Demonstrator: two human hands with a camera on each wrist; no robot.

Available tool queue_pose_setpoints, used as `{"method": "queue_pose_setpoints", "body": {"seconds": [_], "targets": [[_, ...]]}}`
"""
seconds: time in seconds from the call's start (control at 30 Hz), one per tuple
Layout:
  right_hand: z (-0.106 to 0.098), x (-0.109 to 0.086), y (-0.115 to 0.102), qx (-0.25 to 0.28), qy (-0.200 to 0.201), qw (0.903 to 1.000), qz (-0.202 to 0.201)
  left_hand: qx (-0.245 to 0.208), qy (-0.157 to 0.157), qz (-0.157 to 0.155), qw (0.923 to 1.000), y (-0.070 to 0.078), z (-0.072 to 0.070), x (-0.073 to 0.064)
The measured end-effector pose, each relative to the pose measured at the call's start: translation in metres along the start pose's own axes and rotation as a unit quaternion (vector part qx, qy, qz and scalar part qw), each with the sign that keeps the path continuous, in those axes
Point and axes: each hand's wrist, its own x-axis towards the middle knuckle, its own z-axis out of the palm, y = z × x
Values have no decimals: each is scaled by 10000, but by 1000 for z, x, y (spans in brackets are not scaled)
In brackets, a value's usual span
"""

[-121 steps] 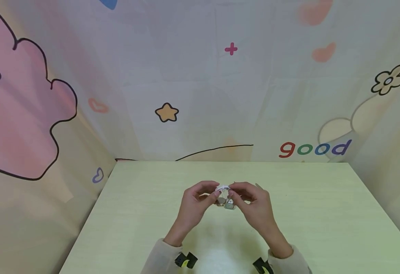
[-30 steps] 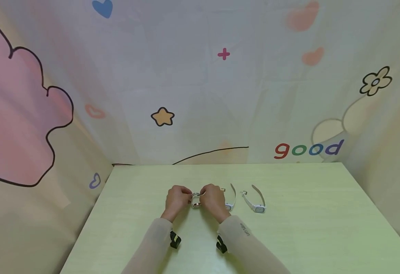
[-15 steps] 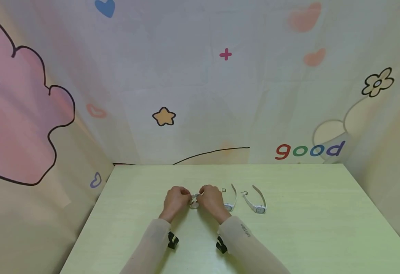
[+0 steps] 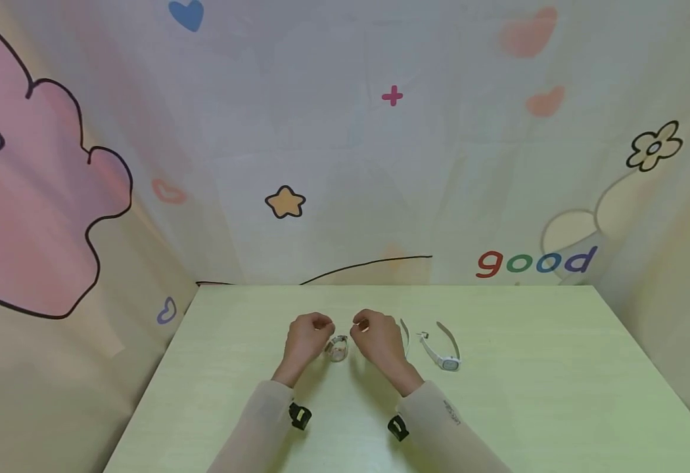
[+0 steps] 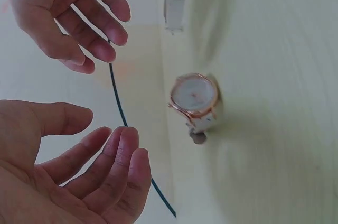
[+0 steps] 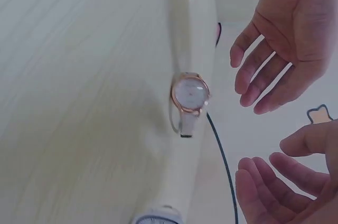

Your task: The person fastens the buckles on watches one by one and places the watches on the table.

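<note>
A wristwatch (image 4: 338, 349) with a rose-gold case, a pale dial and a white strap bent into a loop rests on the table. Both wrist views show it free of either hand, its dial (image 5: 194, 96) facing the left wrist camera. Just left of it hovers my left hand (image 4: 306, 340), thumb and fingers loosely bent with nothing between them. My right hand (image 4: 378, 338) is raised on the other side, fingers relaxed and also holding nothing. In the right wrist view the strap end (image 6: 187, 124) hangs below the case.
To the right lies a white digital watch (image 4: 450, 363) with its strap spread in a curve. The strap of another white watch (image 4: 406, 334) shows beside my right hand, which hides its case. A printed cloth (image 4: 345, 144) hangs behind the pale table (image 4: 534, 394).
Four seconds ago both hands held a watch up mid-table. Up to half a second ago they pinched the rose-gold watch's strap; now both have let go, and my right hand has moved right.
</note>
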Motion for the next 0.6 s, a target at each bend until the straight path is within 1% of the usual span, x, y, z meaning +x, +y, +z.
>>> {"method": "queue_pose_setpoints", "body": {"seconds": [0.1, 0.33, 0.53, 0.6], "targets": [[-9, -2, 4, 41, 148, 9999, -29, -141, -17, 144, 9998, 9, 1, -3], [-30, -6, 9, 232, 343, 9991, 110, -381, -108, 208, 9990, 27, 7, -5], [-43, -7, 24, 131, 469, 9982, 345, -533, -60, 418, 9977, 36, 21, -5], [-46, -7, 28, 137, 502, 9981, 331, -581, -59, 394, 9975, 38, 26, -5]]}}
